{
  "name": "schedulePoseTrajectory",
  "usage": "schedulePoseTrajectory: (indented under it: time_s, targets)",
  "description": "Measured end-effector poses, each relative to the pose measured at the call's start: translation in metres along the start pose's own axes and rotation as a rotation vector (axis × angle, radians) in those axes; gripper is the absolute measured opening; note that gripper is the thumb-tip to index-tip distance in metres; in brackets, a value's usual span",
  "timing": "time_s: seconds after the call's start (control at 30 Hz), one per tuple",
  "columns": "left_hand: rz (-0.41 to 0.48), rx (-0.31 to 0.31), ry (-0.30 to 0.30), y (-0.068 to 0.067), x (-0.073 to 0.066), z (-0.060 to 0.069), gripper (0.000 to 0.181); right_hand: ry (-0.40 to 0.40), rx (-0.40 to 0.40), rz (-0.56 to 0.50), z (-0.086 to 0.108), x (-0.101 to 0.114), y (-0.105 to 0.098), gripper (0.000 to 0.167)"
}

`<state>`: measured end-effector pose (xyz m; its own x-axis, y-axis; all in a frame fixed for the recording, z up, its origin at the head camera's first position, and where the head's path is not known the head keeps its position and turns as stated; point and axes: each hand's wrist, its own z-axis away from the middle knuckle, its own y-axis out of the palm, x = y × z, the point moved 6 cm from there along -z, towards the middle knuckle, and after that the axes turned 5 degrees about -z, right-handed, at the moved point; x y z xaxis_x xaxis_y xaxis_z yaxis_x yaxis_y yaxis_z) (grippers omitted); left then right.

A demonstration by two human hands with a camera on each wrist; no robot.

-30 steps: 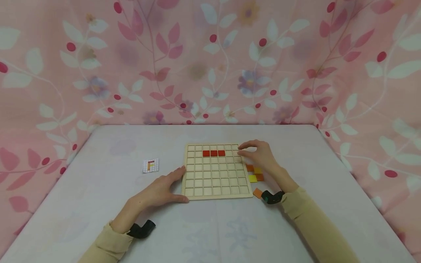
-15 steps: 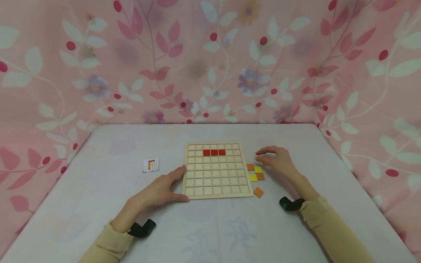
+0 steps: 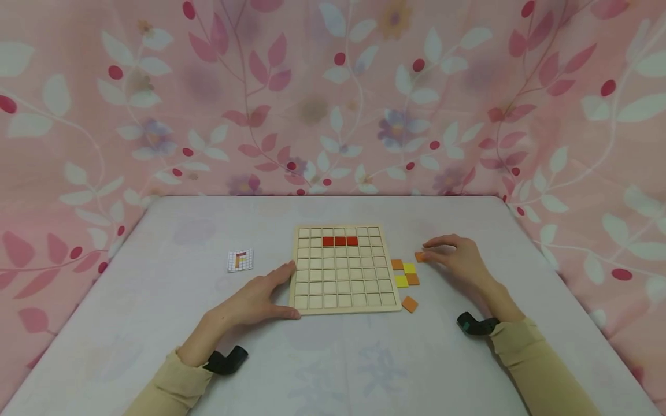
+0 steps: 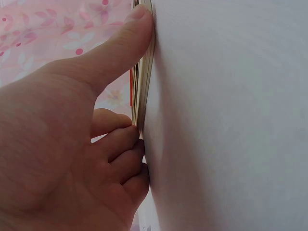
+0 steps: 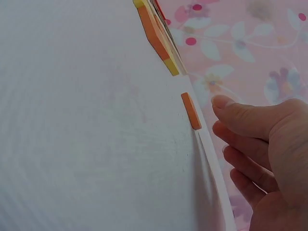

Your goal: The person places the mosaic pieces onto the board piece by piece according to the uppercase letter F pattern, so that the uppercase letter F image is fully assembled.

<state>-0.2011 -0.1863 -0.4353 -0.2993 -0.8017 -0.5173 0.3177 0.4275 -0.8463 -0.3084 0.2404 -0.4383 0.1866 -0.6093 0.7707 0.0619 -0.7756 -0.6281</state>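
Note:
A wooden grid board (image 3: 343,271) lies on the table, with a row of 3 red tiles (image 3: 340,241) near its far edge. My left hand (image 3: 252,300) rests against the board's left side, the straight thumb touching the near corner. In the left wrist view, the thumb presses the board's edge (image 4: 143,86) and the other fingers bend beside it. To the right of the board, my right hand (image 3: 460,260) hovers at a lone orange tile (image 3: 420,257). From the right wrist view, that tile lies on the table with the fingertips apart from it, holding nothing.
Orange tiles (image 3: 413,279) and yellow tiles (image 3: 410,268) cluster against the board's right edge. Another orange tile (image 3: 410,304) lies near its front right corner. A small card with a coloured grid pattern (image 3: 240,260) is left of the board. Patterned pink cloth (image 3: 333,115) hangs behind.
My right hand has moved right, from the board's far right corner past the loose tiles. The lone orange tile by its fingertips has come into view. My left hand has stayed put.

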Motion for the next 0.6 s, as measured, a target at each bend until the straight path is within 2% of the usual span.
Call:
schedulePoseTrajectory:
  time_s: [0.17, 0.47, 0.6]
  targets:
    - [0.002, -0.003, 0.008, 0.0004, 0.0004, 0.0, 0.111, -0.031, -0.005, 0.007, 0.0012, -0.0018, -0.0039, 0.035]
    - [0.003, -0.009, 0.013, 0.0013, 0.0013, -0.0001, 0.11, -0.043, 0.039, 0.004, 0.0009, -0.0065, 0.0012, 0.034]
    - [0.004, -0.01, 0.02, 0.0013, 0.0002, -0.0004, 0.109, -0.064, 0.033, 0.02, 0.0007, -0.0075, 0.0021, 0.03]
